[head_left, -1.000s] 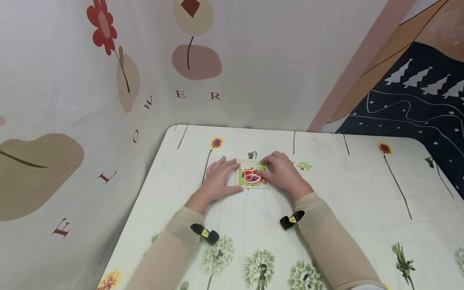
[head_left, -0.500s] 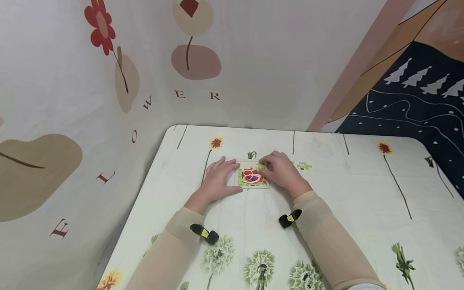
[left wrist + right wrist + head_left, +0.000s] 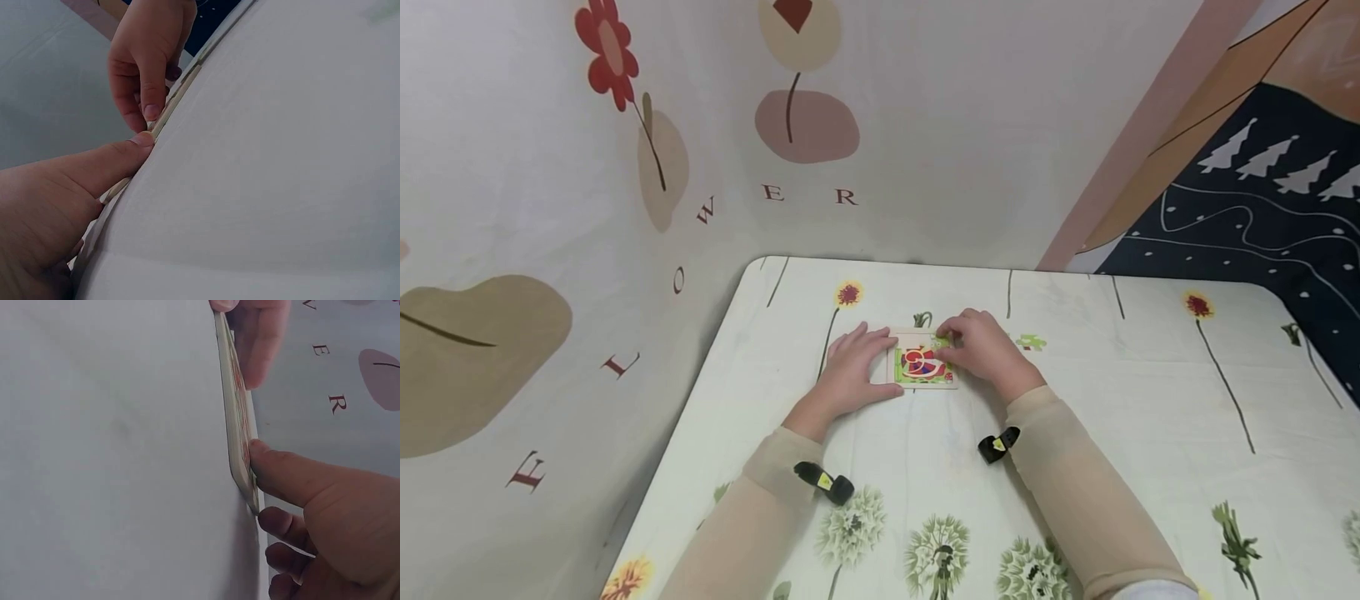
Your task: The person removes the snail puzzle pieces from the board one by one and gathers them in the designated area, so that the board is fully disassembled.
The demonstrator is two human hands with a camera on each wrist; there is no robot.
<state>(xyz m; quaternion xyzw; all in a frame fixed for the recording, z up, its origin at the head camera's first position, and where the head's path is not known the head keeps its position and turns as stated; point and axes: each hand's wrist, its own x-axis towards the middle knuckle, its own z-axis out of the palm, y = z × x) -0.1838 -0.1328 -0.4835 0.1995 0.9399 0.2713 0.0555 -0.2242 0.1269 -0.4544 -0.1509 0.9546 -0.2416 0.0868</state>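
A small square jigsaw puzzle point(image 3: 917, 367) in a pale wooden frame lies on the table, showing a red, blue and green picture with a bare strip along its upper part. My left hand point(image 3: 853, 372) grips the frame from the left, thumb at its near edge and fingers at the upper left. In the left wrist view that thumb point(image 3: 119, 164) lies against the frame's edge. My right hand point(image 3: 985, 350) has thumb and index finger at the upper right of the puzzle, pinching a green puzzle piece point(image 3: 942, 341) mostly hidden by the fingers. The right thumb point(image 3: 281, 465) touches the puzzle's face.
A loose green puzzle piece point(image 3: 1031, 342) with a red spot lies on the table just right of my right hand. The flower-printed tablecloth point(image 3: 1120, 400) reaches back to a patterned wall point(image 3: 947, 183).
My right fingertips have shifted slightly left over the puzzle's upper right corner, and the right wrist has turned a little. My left hand and the loose piece stay put.
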